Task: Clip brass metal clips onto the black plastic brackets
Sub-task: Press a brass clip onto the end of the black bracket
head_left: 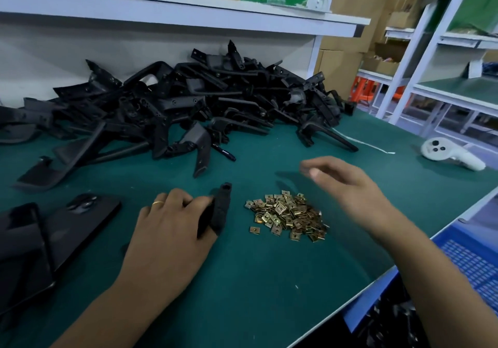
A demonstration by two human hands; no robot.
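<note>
Green bench: left hand grips bracket.

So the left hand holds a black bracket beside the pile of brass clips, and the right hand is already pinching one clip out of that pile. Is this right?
Not quite. In the head view the right hand hovers above the pile of brass clips with relaxed fingers and holds nothing. The rest is correct: the left hand holds a black bracket beside the pile.

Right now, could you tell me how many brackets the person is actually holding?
1. The left hand grips one black bracket beside the brass clips; the right hand hovers blurred, seemingly holding nothing. The other brackets lie in the heap behind.
</note>
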